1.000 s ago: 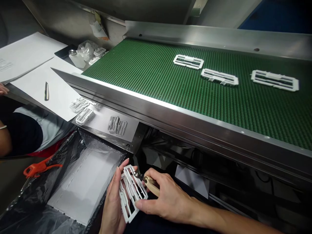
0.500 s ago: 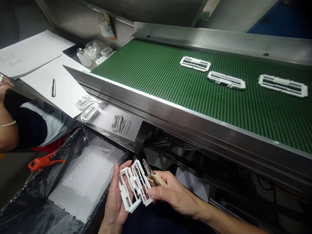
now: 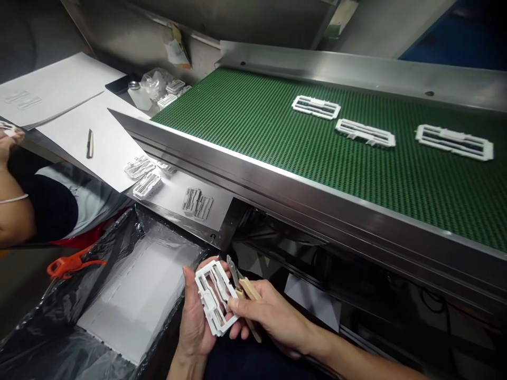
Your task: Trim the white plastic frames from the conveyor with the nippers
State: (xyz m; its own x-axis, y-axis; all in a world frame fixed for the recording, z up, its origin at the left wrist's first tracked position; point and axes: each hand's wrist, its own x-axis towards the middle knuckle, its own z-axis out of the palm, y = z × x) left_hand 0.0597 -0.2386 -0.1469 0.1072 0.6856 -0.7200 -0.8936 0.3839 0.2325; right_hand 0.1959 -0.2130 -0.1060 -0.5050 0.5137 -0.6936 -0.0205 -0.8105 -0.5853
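White slotted plastic frames [image 3: 209, 301] lie together, apparently stacked, in my left hand [image 3: 193, 322], whose fingers curl behind them. My right hand [image 3: 273, 311] is closed around a pair of nippers [image 3: 249, 289] with beige handles. The metal jaws of the nippers point up, just beside the top right edge of the frames. My right thumb presses on the right side of the upper frame, and the fingertips show below it. How many frames are in the stack is hard to see.
Several white frames lie on the green conveyor belt [image 3: 245, 116] and its metal side rail [image 3: 277, 174]'s near ledge [image 3: 222, 206]. A black plastic-lined box [image 3: 130, 295] with an orange clamp [image 3: 71, 264] stands left. A knife [image 3: 90, 143] lies on white sheets. A co-worker's arm [image 3: 16, 211] is at far left.
The two frames, fanned apart side by side before, are now brought together in my left hand. The nippers have tilted and shifted slightly left with my right hand.
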